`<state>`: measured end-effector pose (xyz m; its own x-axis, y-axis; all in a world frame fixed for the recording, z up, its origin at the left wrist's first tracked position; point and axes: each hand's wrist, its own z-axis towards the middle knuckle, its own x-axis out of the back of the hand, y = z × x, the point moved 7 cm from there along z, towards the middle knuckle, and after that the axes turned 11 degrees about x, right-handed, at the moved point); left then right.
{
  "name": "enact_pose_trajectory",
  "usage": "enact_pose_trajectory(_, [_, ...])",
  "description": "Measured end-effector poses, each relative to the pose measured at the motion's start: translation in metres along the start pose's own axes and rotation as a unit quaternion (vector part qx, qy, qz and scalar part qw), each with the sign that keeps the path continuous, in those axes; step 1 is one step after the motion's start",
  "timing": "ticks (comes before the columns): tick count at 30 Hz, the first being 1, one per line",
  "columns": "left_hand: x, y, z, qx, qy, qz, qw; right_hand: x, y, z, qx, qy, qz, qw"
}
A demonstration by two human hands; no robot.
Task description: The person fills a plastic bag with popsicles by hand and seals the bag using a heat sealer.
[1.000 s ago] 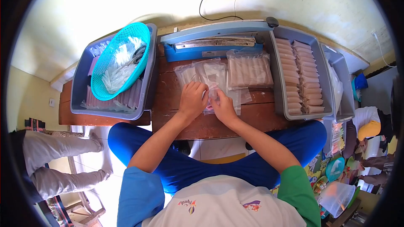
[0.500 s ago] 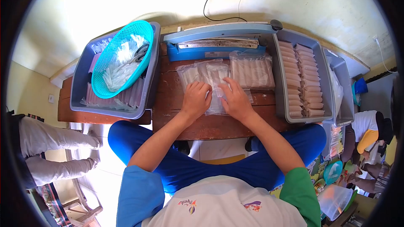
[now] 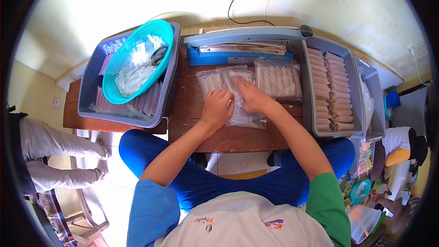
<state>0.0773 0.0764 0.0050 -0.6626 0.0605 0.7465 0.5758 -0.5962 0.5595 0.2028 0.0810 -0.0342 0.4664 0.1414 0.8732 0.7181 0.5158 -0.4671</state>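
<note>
On the brown wooden table [image 3: 183, 130] lie clear plastic bags [image 3: 249, 118], some with pale sticks inside. My left hand [image 3: 218, 109] is closed at the near left edge of the bags, its fingers curled; what they hold is hidden. My right hand [image 3: 252, 97] reaches over the middle bag with its fingers stretched out, the fingertips on the plastic. Just right of it rests a filled bag of brownish sticks [image 3: 279, 81]. Behind the bags stands a blue sealer [image 3: 238, 58] with a long arm across its top.
At the left, a turquoise basket [image 3: 109, 78] of plastic and scissors tilts on a grey bin [image 3: 160, 120]. Another grey bin [image 3: 336, 133] at the right holds rows of filled sticks. Beyond it is a further bin [image 3: 376, 96]. Other people are at both sides.
My right hand has gone from pinching plastic beside my left hand to lying stretched over the middle bag. The pinkish thing between my hands no longer shows. The view has shifted slightly.
</note>
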Motion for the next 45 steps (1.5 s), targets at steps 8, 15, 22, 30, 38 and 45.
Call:
enact_pose_trajectory(8, [-0.003,-0.001,-0.001,-0.005,-0.003,-0.003,1.0,-0.003,0.009,0.01,-0.03,-0.017,0.006,0.999])
enact_pose_trajectory(15, [-0.004,-0.002,-0.001,-0.001,-0.011,0.003,1.0,0.005,0.01,0.019,-0.071,-0.057,0.021,0.996])
enact_pose_trajectory(22, [-0.006,-0.003,-0.002,-0.004,-0.006,0.007,1.0,-0.001,0.009,0.018,-0.069,-0.063,-0.057,0.994])
enact_pose_trajectory(30, [-0.009,-0.004,-0.003,-0.005,-0.008,0.012,1.0,-0.012,0.004,0.013,-0.041,-0.058,-0.218,0.973])
enact_pose_trajectory(38, [-0.006,0.0,-0.002,0.024,-0.051,0.056,0.997,-0.013,0.002,0.009,-0.057,-0.019,-0.197,0.978])
enact_pose_trajectory(45, [-0.015,-0.012,-0.005,0.055,-0.074,0.126,0.988,0.005,-0.008,0.011,-0.004,0.064,-0.079,0.995])
